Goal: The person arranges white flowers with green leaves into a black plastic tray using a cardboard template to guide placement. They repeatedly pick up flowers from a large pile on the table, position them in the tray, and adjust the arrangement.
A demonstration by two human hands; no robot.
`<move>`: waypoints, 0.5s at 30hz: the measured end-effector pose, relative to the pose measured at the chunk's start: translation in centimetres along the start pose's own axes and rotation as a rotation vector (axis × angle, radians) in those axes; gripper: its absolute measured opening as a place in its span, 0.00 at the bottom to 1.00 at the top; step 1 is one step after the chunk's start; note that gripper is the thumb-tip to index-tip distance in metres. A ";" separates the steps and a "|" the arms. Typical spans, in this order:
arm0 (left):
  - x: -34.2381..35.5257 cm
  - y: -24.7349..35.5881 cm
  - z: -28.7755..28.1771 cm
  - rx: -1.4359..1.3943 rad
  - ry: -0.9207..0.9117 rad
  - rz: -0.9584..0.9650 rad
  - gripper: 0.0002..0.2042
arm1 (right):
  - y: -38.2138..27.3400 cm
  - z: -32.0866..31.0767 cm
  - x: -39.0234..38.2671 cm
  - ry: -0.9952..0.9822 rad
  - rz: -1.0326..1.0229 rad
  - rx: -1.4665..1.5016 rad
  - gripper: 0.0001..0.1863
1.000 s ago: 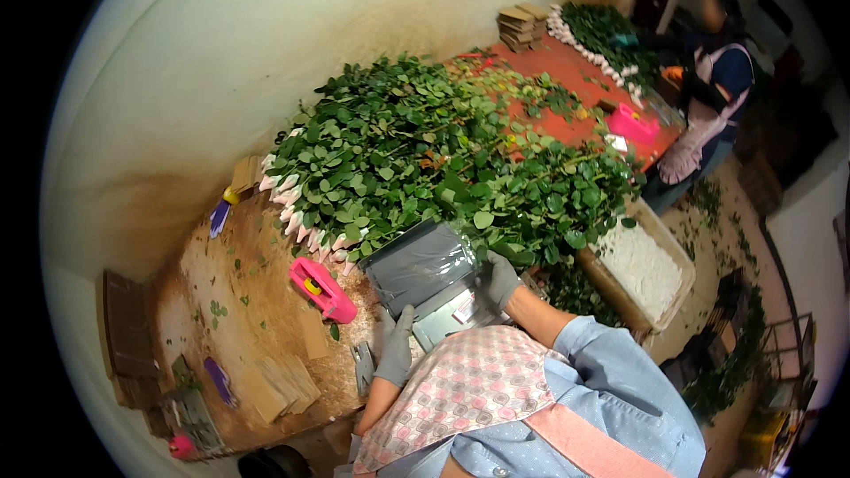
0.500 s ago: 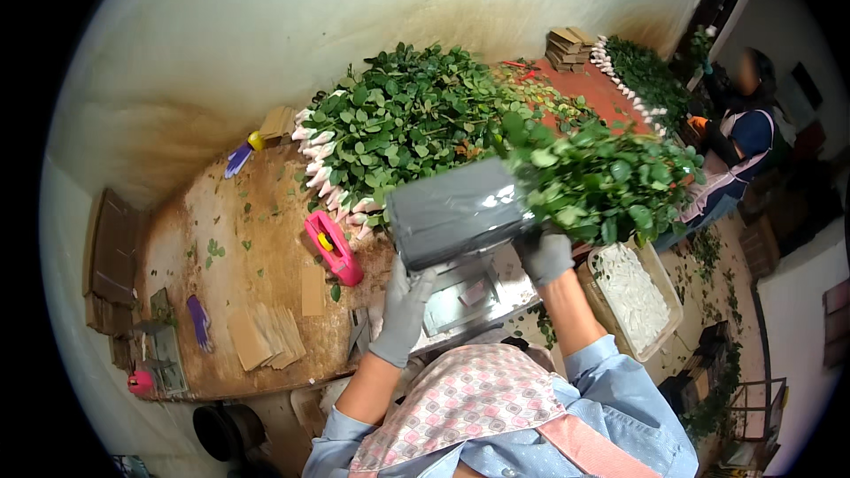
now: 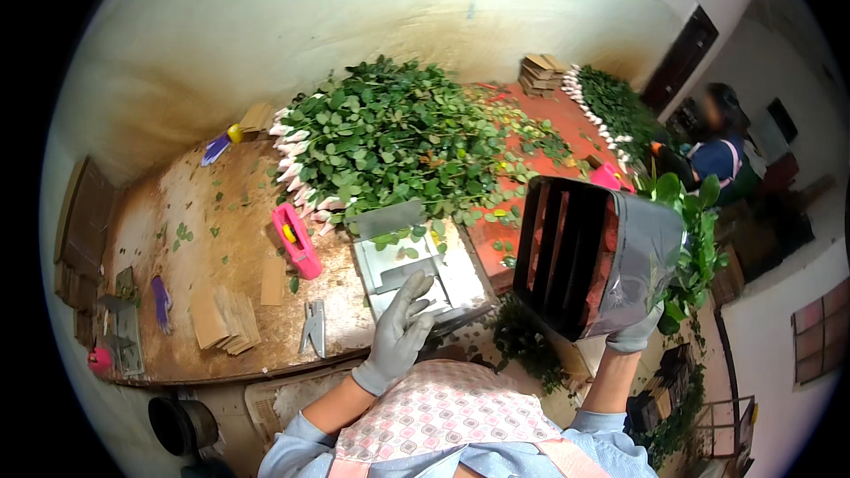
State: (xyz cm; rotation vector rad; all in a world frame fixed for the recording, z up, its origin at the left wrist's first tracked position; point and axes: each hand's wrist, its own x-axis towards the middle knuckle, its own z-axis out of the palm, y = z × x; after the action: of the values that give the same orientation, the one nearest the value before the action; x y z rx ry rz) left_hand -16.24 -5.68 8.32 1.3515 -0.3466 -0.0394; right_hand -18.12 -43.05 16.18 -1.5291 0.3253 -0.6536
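My right hand [image 3: 639, 332], in a grey glove, holds up a wrapped flower bunch [image 3: 645, 252] at the right by its underside. Its dark, glossy sleeve is boxy, and red shows between black strips at the end facing left. Green leafy stems [image 3: 699, 248] stick out beyond the sleeve. My left hand [image 3: 397, 336], gloved in grey, is empty with its fingers apart, over the front edge of a metal wrapping tray [image 3: 376, 276]. A stapler [image 3: 313, 329] lies left of that hand. Farther left stands a pink tape dispenser [image 3: 296, 246].
A big pile of leafy stems [image 3: 390, 133] with pale wrapped ends covers the table's back. Cardboard pieces [image 3: 221, 319] and purple gloves [image 3: 161, 304] lie left. Another leafy row [image 3: 611, 106] lies beyond the red tabletop [image 3: 536, 128]. A co-worker [image 3: 717, 155] is at the far right.
The bunch has moved right and turned, so its sleeve end now faces left. My left hand has let go of it. The metal tray and the stapler are now uncovered.
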 end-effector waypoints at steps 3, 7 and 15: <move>0.5 -1.3 4.3 -0.019 -0.211 -0.014 0.33 | 3.7 -5.7 -1.3 0.074 0.040 0.385 0.20; 0.3 -3.6 11.5 -0.135 -0.450 -0.156 0.32 | 10.2 -15.4 -8.3 0.241 0.396 0.807 0.27; -6.5 -8.3 25.3 -0.567 -0.565 -0.608 0.28 | 20.1 -24.9 -20.2 0.243 0.801 0.978 0.25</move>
State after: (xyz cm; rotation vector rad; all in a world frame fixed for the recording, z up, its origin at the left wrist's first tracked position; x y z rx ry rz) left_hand -27.71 -30.04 3.36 0.8143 -0.3465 -0.9696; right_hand -44.77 -53.24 -8.66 -0.3124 0.6363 -0.2582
